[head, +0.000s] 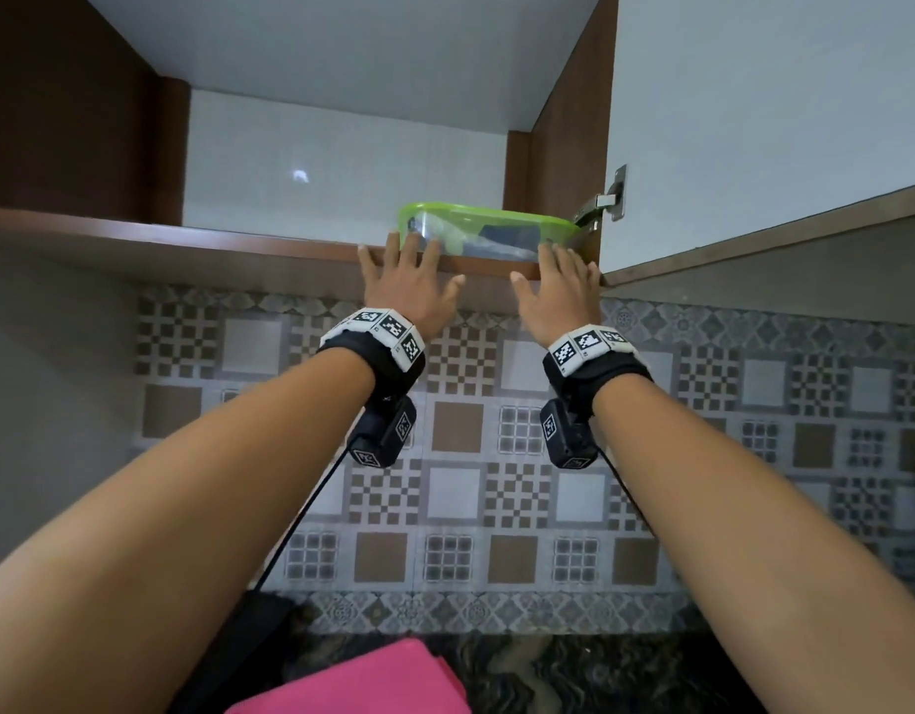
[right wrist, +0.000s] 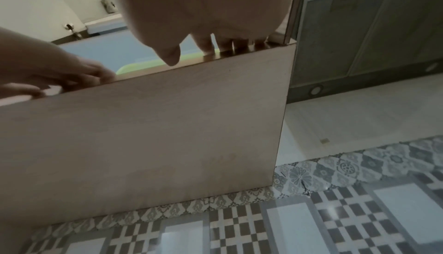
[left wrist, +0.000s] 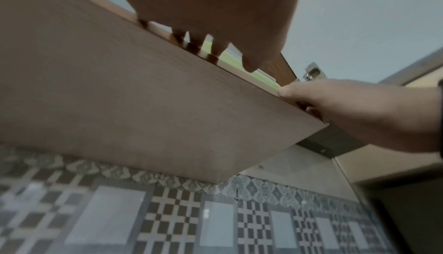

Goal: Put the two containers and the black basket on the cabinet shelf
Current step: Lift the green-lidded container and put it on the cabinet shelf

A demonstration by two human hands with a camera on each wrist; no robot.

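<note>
- The container (head: 489,234) is seen on the shelf (head: 187,244), at its right end, close behind the front edge.
- The left hand (head: 411,288) and right hand (head: 556,291) are spread flat, fingers straight, at that edge against the container's near side; nothing is gripped, probably so it can be pushed deeper.
- The second container and basket are not in view.

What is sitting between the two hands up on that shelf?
The green-lidded container on the cabinet shelf, seen best in the head view; the left hand and right hand flank it, fingers straight.
</note>
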